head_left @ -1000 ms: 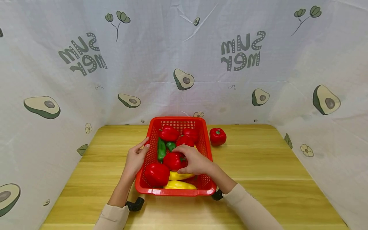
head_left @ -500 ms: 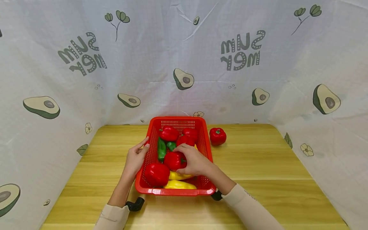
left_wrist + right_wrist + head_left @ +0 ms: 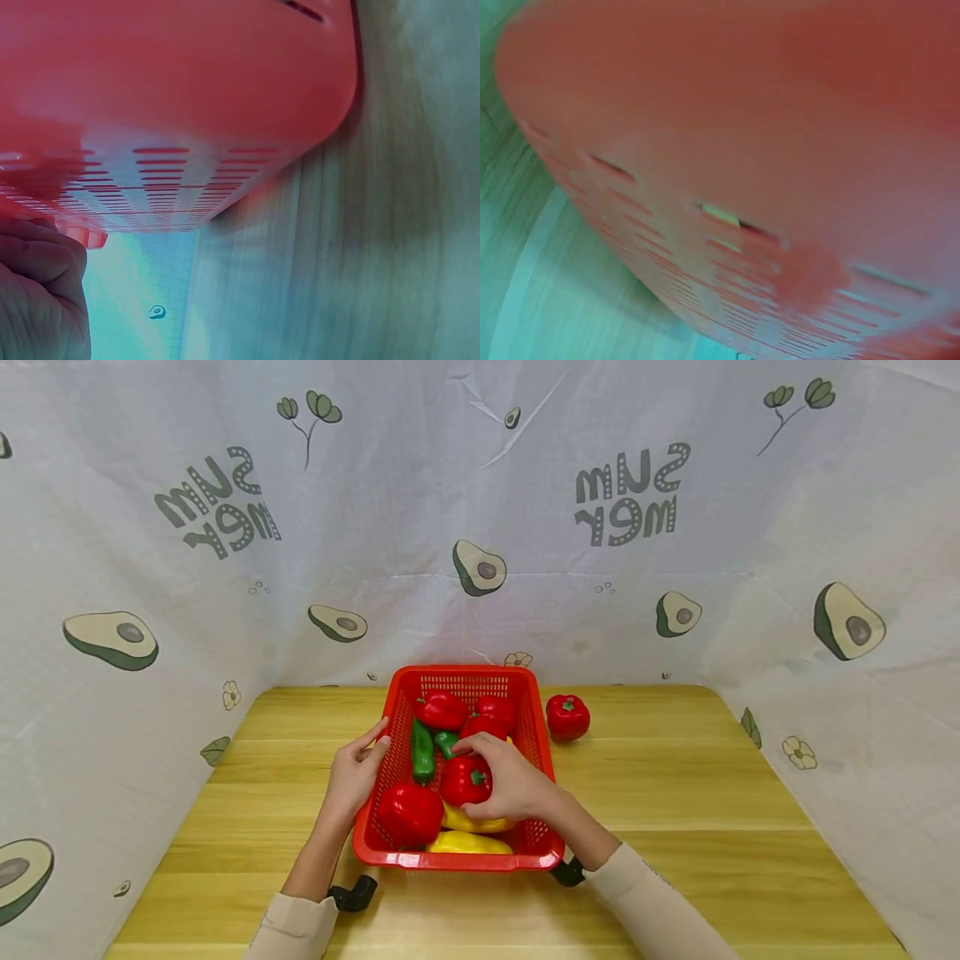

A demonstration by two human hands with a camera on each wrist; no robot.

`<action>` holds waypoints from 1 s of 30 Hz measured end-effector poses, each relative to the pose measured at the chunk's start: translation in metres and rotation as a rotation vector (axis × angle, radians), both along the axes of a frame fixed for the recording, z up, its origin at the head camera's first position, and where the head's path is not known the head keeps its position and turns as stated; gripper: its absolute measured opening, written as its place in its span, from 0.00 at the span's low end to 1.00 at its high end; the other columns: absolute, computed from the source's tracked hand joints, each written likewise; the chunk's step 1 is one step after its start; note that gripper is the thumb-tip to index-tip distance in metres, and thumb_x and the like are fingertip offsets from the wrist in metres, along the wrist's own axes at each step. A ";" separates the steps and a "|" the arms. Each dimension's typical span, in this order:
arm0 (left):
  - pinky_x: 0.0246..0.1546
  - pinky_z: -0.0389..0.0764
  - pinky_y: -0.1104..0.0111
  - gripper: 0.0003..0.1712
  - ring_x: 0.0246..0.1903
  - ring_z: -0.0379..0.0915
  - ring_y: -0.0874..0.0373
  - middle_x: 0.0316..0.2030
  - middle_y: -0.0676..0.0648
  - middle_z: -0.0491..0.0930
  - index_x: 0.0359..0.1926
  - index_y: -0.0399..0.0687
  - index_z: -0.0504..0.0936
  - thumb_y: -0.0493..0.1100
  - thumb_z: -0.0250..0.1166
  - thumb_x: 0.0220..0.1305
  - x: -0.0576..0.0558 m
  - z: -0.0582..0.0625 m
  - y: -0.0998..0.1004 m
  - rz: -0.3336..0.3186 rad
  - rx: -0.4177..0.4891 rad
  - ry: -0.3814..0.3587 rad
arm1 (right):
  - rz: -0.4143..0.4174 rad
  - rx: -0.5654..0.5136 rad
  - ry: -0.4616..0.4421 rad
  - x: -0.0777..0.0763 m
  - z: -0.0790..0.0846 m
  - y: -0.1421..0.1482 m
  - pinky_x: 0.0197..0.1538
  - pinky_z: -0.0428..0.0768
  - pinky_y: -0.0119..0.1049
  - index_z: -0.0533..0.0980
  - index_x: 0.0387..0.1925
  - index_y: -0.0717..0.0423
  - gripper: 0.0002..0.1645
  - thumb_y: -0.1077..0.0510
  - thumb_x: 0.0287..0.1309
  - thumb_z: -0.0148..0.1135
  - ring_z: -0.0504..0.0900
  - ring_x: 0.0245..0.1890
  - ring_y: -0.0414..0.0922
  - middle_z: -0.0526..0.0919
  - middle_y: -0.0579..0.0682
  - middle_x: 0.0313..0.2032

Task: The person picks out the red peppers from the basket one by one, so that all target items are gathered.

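A red plastic basket (image 3: 461,861) with slotted walls stands on the table, holding several red bell peppers, green peppers and yellow peppers. My left hand (image 3: 356,775) holds its left rim, thumb on the inner side; the left wrist view shows that hand (image 3: 41,289) beside the slotted wall. Inside the basket, my right hand (image 3: 510,777) grips a red bell pepper (image 3: 461,779) from the right, its green stem facing up and toward the palm. Another red bell pepper (image 3: 410,815) lies front left, beside a yellow pepper (image 3: 468,842). The right wrist view shows only the basket's outer wall (image 3: 705,97) and some table.
One red bell pepper (image 3: 567,717) stands on the wooden table (image 3: 660,777), just right of the basket's far corner. A long green pepper (image 3: 422,752) lies along the basket's left side. White printed cloth (image 3: 420,485) encloses the table at the back and sides.
In my right hand the red bell pepper has turned, bringing its stem into fuller view, and shifted slightly right. My left hand and the basket have stayed put.
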State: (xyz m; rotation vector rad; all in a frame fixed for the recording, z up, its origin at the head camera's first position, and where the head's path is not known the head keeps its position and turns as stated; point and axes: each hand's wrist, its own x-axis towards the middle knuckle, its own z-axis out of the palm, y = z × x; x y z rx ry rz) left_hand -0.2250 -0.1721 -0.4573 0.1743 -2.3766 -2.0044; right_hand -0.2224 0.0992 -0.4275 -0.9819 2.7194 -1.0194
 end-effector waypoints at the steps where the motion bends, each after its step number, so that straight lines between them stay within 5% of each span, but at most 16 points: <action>1: 0.33 0.86 0.70 0.25 0.38 0.87 0.53 0.48 0.32 0.87 0.72 0.64 0.75 0.51 0.60 0.77 0.000 0.000 0.000 -0.005 0.005 -0.001 | 0.000 -0.003 0.001 0.000 -0.001 0.000 0.53 0.84 0.37 0.73 0.61 0.44 0.44 0.49 0.39 0.81 0.75 0.55 0.40 0.77 0.40 0.56; 17: 0.34 0.86 0.70 0.25 0.40 0.87 0.53 0.50 0.32 0.86 0.72 0.64 0.75 0.50 0.60 0.77 -0.001 -0.002 0.003 -0.005 0.011 0.009 | -0.023 -0.132 -0.018 0.001 0.005 0.010 0.51 0.84 0.34 0.78 0.59 0.38 0.40 0.50 0.39 0.82 0.76 0.54 0.41 0.74 0.40 0.54; 30: 0.32 0.86 0.70 0.25 0.37 0.87 0.53 0.47 0.33 0.87 0.72 0.64 0.75 0.51 0.60 0.77 0.000 0.001 0.001 0.008 -0.004 -0.007 | -0.082 -0.236 0.073 -0.004 0.020 0.031 0.57 0.84 0.45 0.75 0.59 0.47 0.41 0.52 0.40 0.82 0.78 0.57 0.44 0.79 0.43 0.57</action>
